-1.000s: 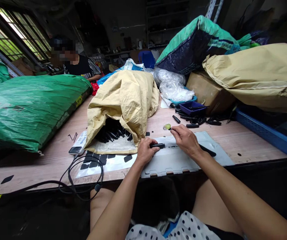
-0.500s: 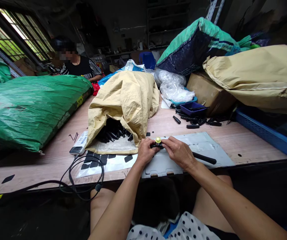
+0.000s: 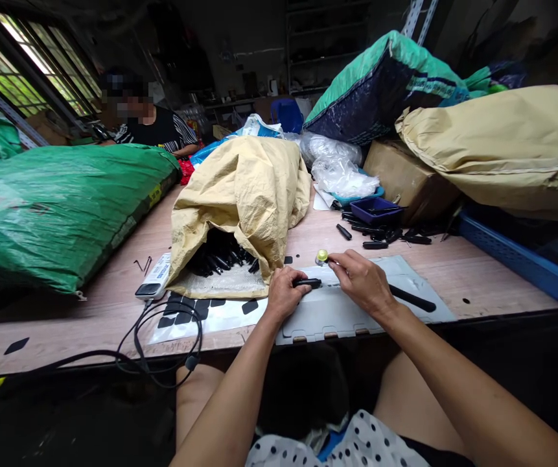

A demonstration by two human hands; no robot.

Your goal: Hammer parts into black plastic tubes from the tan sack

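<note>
My left hand [image 3: 286,293] is closed around a short black cylindrical part [image 3: 310,283], held level just over the grey board [image 3: 317,321]. Only its right end shows past my fingers. In my right hand [image 3: 363,285] is a small hammer [image 3: 413,298] with a round yellow-faced head [image 3: 322,256] and a black handle. The fingers grip it close to the head, and the handle sticks out to the right behind the hand. The hammer head is up and right of the black part, apart from it.
Ahead lies a tan sack [image 3: 244,188], its mouth full of black parts [image 3: 223,253]. Loose black parts [image 3: 376,245] surround a purple tray [image 3: 376,209]. A power bank [image 3: 155,279] with a cable is at left. Beyond the green sack [image 3: 65,214] sits a person [image 3: 155,133].
My right hand has moved the hammer right and away from the black part, uncovering the part's end. The left hand stays in place with its part.
</note>
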